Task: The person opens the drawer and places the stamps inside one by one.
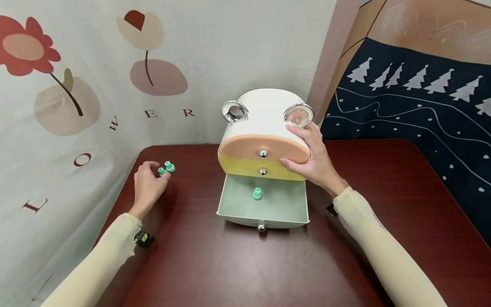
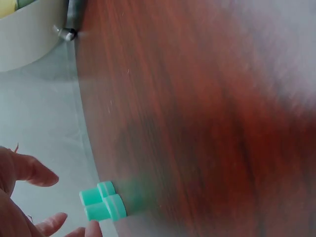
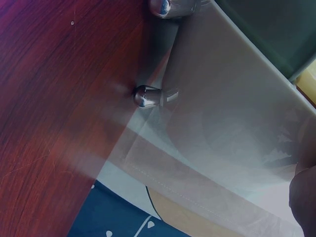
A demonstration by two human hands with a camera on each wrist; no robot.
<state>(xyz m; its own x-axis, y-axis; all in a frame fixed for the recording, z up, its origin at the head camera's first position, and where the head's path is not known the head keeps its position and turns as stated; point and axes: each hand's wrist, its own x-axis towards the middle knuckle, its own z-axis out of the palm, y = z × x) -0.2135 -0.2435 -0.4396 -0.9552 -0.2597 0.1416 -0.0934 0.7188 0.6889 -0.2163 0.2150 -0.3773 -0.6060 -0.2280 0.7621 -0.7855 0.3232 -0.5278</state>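
My left hand (image 1: 148,185) is at the table's left side, beside two small green stepped plastic pieces (image 1: 170,166). In the left wrist view its fingers (image 2: 37,171) are spread around these green pieces (image 2: 106,201), with a gap between thumb and fingers. My right hand (image 1: 316,160) grips the right side of a small rounded chest of drawers (image 1: 264,113), thumb at the front and a finger near the top. Its bottom pale green drawer (image 1: 284,202) is pulled out. One similar green piece (image 1: 257,193) stands inside that drawer. The orange and yellow drawers (image 1: 241,164) above are closed.
Two silver ring-shaped ears (image 1: 235,111) stick out from the chest's white top. All this stands on a dark red wooden table (image 1: 192,256). Behind it hangs a printed cloth (image 1: 207,51), with a dark tree-patterned cloth (image 1: 414,102) at the right.
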